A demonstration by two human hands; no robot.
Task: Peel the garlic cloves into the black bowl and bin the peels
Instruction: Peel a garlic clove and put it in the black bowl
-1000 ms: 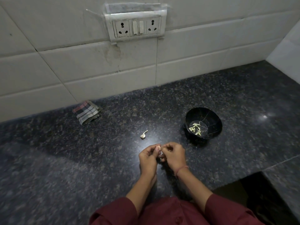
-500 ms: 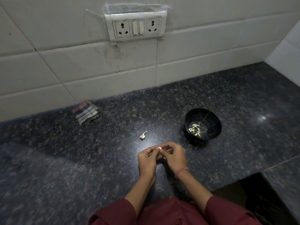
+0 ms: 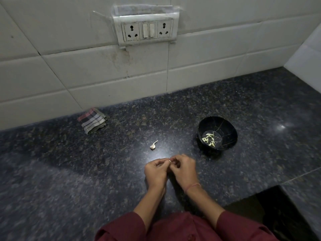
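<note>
Fingers (image 3: 161, 162) of left hand (image 3: 155, 172) and right hand (image 3: 184, 169) pinch one garlic clove (image 3: 169, 160) between them, black bowl (image 3: 227, 136) lying ahead-right, nearer the right.

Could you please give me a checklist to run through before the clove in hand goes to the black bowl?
1. Grip: left hand and right hand both pinch the held clove: ok.
2. Peel off the held clove: cannot tell, fingers hide it.
3. The black bowl upright, peeled cloves inside: ok.
4. Path over the countertop to the bowl free: ok.
5. Bin for peels: cannot tell, none in view.
6. The spare clove lies beyond the left hand: ok.
</note>
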